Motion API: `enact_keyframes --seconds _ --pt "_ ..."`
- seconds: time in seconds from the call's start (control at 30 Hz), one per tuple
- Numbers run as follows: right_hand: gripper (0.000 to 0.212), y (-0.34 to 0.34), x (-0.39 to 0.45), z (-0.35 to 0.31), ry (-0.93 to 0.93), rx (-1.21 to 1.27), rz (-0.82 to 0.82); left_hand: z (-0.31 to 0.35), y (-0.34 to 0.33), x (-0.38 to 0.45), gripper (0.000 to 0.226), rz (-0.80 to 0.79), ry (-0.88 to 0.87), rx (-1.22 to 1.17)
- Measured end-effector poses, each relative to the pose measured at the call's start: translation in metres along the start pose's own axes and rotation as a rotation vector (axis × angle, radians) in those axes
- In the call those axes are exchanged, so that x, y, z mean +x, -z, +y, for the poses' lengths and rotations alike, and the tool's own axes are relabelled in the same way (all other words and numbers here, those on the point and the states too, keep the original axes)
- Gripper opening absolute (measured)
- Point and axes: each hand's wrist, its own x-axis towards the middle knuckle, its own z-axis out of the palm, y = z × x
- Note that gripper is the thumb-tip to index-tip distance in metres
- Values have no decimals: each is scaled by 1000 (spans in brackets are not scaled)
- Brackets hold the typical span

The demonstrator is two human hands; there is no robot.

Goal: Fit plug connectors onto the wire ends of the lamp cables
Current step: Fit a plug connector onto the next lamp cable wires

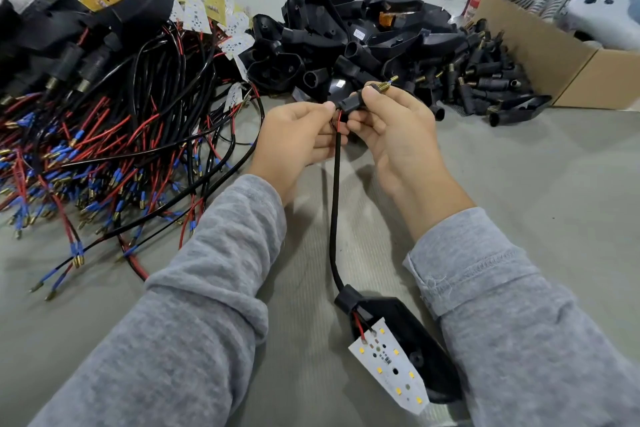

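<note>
A black plug connector (356, 99) lay crosswise between both hands, above the lamp cable (334, 204). The right hand (391, 128) gripped it; the left hand (298, 139), just beside, pinched the red wire (338, 118) entering its left end.

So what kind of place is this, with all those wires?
Probably a small workshop where lamps get put together by hand. The table holds a heap of red and black cables, a pile of black lamp housings, and a cardboard box beside loose plug connectors.
</note>
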Motion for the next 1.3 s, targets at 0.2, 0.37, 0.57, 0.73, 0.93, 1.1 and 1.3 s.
enact_keyframes --seconds 0.2,0.37,0.57,0.73,0.93,1.1,1.3 --pt "7 -1 0 0 -17 79 16 8 3 -1 17 -44 176 -271" --pt "10 -2 -2 -1 -19 72 0 9 4 -2 12 -74 209 -369" --pt "10 -2 -3 0 36 -28 -8 6 5 -1 14 -39 84 -232" --pt "7 -3 -4 5 67 -92 -11 4 4 -3 19 -10 9 -116" --pt "3 -6 -5 7 59 -57 -35 5 1 -2 21 70 40 -264" --pt "11 -5 -4 4 43 11 -17 9 2 -3 20 -12 205 -443" --pt "11 -3 -5 2 18 73 -50 13 6 -6 15 -82 281 -560"
